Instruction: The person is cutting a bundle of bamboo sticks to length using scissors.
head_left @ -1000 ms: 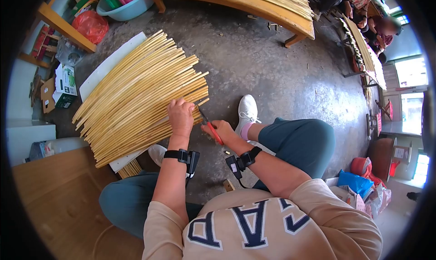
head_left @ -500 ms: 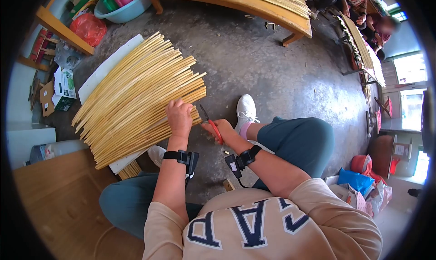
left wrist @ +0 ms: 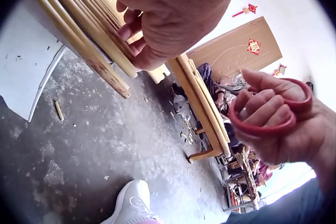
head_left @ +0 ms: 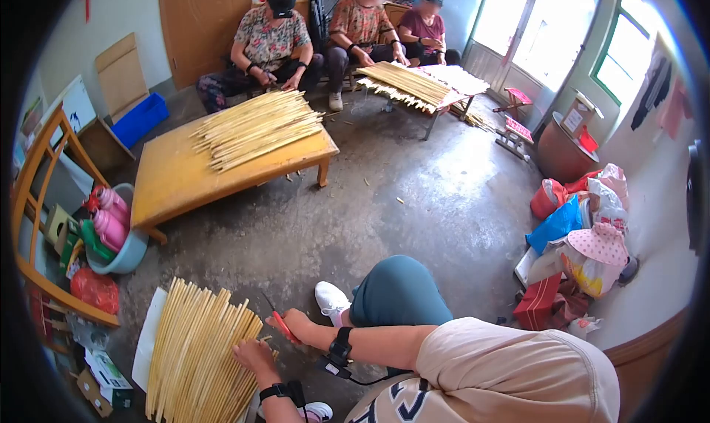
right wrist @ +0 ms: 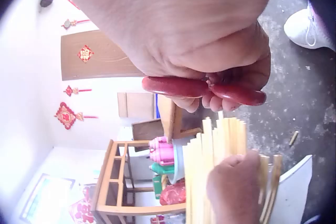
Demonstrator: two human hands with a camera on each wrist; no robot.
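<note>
A broad layer of long, pale yellow stalks [head_left: 194, 342] lies on a white board [head_left: 148, 327] at the lower left of the head view. My left hand [head_left: 254, 355] is over their near right side, its bent fingers pinching at a stalk end. Curled fingers [left wrist: 134, 27] show among the stalk ends in the left wrist view. My right hand [head_left: 297, 325] grips red-handled scissors [head_left: 284, 327] just beyond the stalks, blades pointing up and away. Its fingers pass through the handle loops [left wrist: 262, 129] in the left wrist view.
A low wooden table [head_left: 166, 175] bears more stalks; several seated people work behind it and at a second table [head_left: 403, 86]. A blue basin [head_left: 122, 256] with pink flasks stands left. Bags [head_left: 566, 216] line the right wall. My shoe [head_left: 331, 299] is near the scissors.
The head view has swung upward, bringing the far tables and people into sight. Between the earlier frames the scissors drew slightly away from the stalk ends; the left hand stayed on the stalks.
</note>
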